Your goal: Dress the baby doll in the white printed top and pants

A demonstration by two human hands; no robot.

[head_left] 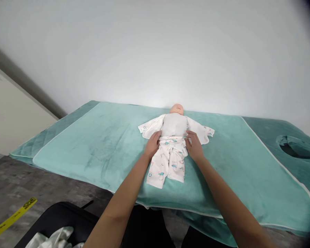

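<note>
A baby doll lies on its back with its head toward the wall. Its torso is plain white. A white printed baby shirt is spread open at both sides, sleeves outstretched. White baby pants with small teal prints cover its lower body, legs pointing toward me. At the left end of the waistband, my left hand has its fingers bent on the cloth. My right hand pinches the waistband's other end. The fingertips are partly hidden in the fabric.
The doll rests on a padded bed with a teal cover, against a white wall. A face hole is at the right. A black chair with crumpled pale cloth stands lower left, near yellow floor tape.
</note>
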